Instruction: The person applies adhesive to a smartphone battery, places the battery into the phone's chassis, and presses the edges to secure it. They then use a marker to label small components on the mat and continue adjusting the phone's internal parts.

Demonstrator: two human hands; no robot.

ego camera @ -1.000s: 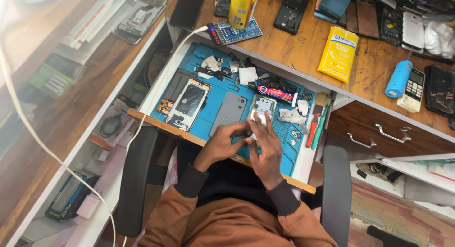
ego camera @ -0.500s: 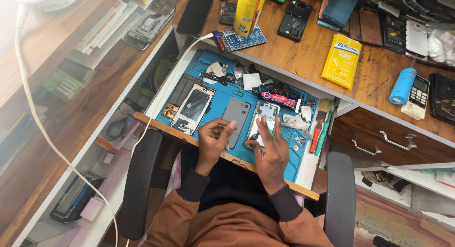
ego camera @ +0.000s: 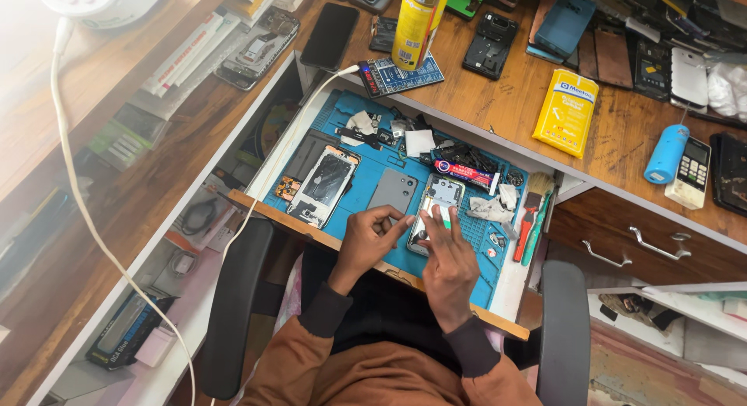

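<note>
An opened phone (ego camera: 440, 197) with its insides showing lies on a blue repair mat (ego camera: 373, 168). My right hand (ego camera: 447, 258) reaches over its near end, fingers spread, fingertips resting on it. A small green bit shows between those fingers; what it is stays unclear. My left hand (ego camera: 367, 236) sits just left of the phone at the mat's front edge. Its fingers are curled and the index tip points at the phone. A grey back cover (ego camera: 393, 189) lies beside the phone, just beyond my left hand.
A second stripped phone (ego camera: 325, 184) lies at the mat's left. A brush and red and green tools (ego camera: 531, 219) lie at its right. The desk behind holds a yellow spray can (ego camera: 416, 17), a yellow pouch (ego camera: 566, 114), a blue cylinder (ego camera: 665, 153) and several phones. Chair armrests (ego camera: 237, 312) flank me.
My hands were joined over the opened phone. The left hand went to the grey cover, then drew back to the mat's front edge. The right hand stayed on the phone.
</note>
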